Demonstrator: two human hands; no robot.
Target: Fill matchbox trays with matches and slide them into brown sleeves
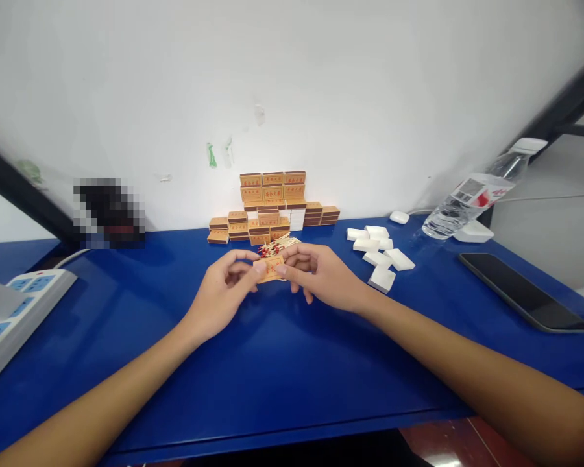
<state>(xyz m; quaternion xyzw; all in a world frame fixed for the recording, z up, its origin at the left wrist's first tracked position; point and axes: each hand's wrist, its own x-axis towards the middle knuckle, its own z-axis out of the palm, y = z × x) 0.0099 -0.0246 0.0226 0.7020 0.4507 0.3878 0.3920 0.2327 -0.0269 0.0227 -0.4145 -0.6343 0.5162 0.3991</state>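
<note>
Left hand and right hand are both pinching the same little orange matchbox, one at each end, thumbs on the printed face and the other fingers curled around behind it. It's being held near the middle of the desk, label side up and tipped toward the camera. Can't honestly tell from this angle whether there's an inner tray in it or it's just the sleeve.

Just past the fingers there's a loose pile of matches, pale sticks with red heads showing on the left side. Right behind that is a stepped stack of matchboxes by the wall, tallest in the middle and lower on both sides.

Off to the right of the right hand, a bunch of white trays are scattered about, a few of them touching. Further right you've got a black phone lying flat and a clear water bottle behind it. Far left is a white power strip with blue sockets.
</note>
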